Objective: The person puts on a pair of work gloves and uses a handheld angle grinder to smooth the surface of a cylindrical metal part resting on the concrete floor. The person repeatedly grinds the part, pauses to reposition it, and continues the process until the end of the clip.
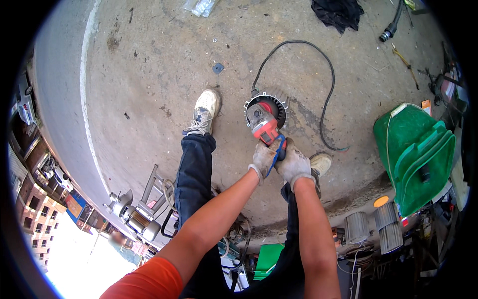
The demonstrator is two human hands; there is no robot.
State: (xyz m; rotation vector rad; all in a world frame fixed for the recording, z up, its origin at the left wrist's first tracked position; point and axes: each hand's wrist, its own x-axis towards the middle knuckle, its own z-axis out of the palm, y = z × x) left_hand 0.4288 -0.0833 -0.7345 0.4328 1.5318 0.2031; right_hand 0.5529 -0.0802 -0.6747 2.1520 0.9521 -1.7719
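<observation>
Both my hands wear pale work gloves and grip a red angle grinder (265,130) low between my feet. My left hand (263,157) is closed round its body, and my right hand (295,163) is closed round its rear end. A blue cord (274,160) runs from the grinder past my left hand. The grinder's grey guard and reddish disc lie over the open end of a round, finned metal motor housing (282,115) on the concrete floor. Part of the housing is hidden beneath the tool. A black cable (332,82) leaves the housing, loops right and ends in bare coloured wires.
My shoes (208,103) flank the work. To the right are a green plastic basket (398,132), finned motor shells (356,228) and a yellow-handled tool (406,64). A black bag (338,12) lies at the far side. Machinery (133,217) stands lower left, beside the road.
</observation>
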